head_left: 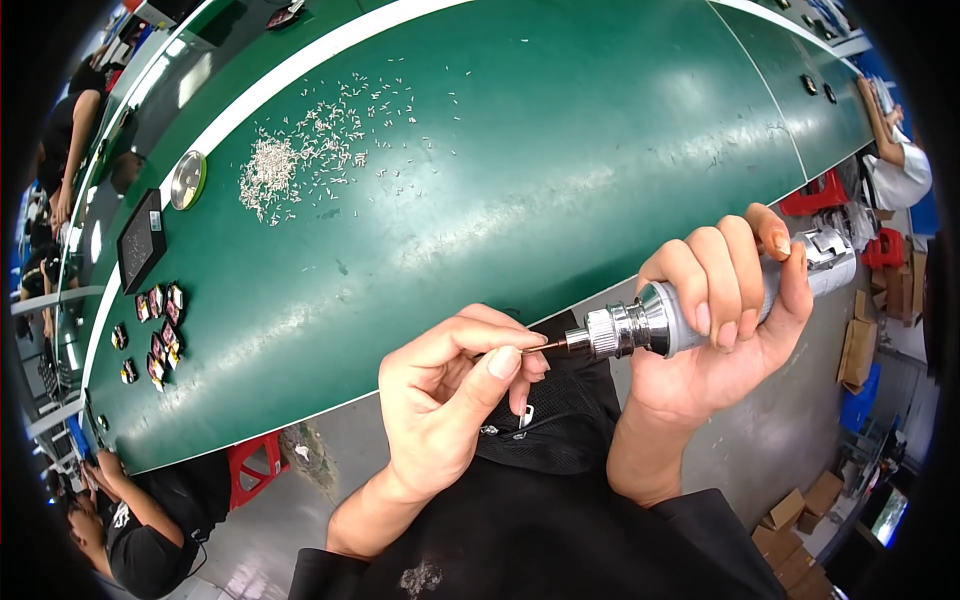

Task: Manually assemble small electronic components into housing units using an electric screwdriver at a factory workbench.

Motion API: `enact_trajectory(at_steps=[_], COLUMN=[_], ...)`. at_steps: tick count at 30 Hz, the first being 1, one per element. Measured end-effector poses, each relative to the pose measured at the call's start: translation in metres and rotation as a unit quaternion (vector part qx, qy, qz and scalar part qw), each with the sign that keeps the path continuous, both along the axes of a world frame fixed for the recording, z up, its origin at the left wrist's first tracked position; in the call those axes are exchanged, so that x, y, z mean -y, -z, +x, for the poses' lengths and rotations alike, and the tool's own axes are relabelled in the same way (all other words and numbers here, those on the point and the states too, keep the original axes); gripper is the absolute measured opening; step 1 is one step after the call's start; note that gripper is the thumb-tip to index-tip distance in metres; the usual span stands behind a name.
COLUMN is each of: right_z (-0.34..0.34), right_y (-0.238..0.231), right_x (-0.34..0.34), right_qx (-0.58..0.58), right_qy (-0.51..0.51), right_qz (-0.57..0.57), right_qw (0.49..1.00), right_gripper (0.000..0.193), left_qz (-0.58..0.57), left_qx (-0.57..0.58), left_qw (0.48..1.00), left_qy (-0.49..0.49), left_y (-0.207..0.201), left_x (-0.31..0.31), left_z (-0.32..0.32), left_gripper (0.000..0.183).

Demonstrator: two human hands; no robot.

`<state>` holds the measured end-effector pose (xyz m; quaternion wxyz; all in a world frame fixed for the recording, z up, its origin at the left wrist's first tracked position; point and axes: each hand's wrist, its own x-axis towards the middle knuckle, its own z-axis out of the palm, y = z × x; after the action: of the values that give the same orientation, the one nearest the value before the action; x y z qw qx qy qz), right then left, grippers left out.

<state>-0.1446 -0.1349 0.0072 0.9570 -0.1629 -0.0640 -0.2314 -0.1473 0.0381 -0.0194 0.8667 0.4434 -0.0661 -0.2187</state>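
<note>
A silver-grey, cylindrical power tool (655,318) with a ribbed, shiny collar is gripped near the bench edge by the wrapped fingers of the right hand (715,370), apparently for support; its thin coppery bit (555,345) is pinched, seemingly for steadiness, by the left hand (440,390). Small whitish rods (270,170) are scattered across the glossy green bench (560,200).

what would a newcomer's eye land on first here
Probably the silver cylindrical tool, gripped in the right hand right of centre, its thin tip pinched by the left hand. Next would likely come the heap of tiny pale pieces, spilling across the green table at upper left.
</note>
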Motion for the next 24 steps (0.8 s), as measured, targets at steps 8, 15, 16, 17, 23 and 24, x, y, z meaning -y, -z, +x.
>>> enact_trajectory(at_steps=[8,15,16,17,23,24], right_z=[-0.002,-0.001,-0.001,0.0,0.006,0.005], right_y=[0.003,0.01,0.011,0.011,0.006,0.003], right_x=[0.001,0.001,0.001,0.002,0.001,0.001], right_qx=[0.0,-0.023,-0.028,-0.029,-0.055,-0.081], right_qy=[0.008,0.018,0.019,0.019,0.026,0.037], right_qz=[-0.002,0.013,0.018,0.018,0.064,0.079], right_qw=[1.0,0.999,0.999,0.999,0.996,0.993], right_gripper=[0.015,0.016,0.016,0.016,0.016,0.016], left_qz=[0.15,0.144,0.135,0.126,0.133,0.14], left_qx=[0.115,0.1,0.107,0.116,0.117,0.137], left_qw=[0.981,0.984,0.984,0.985,0.983,0.979], left_qy=[-0.047,-0.043,-0.04,-0.036,-0.047,-0.054], left_y=[-0.006,0.001,0.003,0.004,-0.015,-0.018], left_x=[0.003,0.005,0.005,0.005,-0.013,-0.021], left_z=[-0.002,-0.002,-0.002,0.0,0.018,0.025], left_gripper=[0.012,0.014,0.015,0.017,0.033,0.033])
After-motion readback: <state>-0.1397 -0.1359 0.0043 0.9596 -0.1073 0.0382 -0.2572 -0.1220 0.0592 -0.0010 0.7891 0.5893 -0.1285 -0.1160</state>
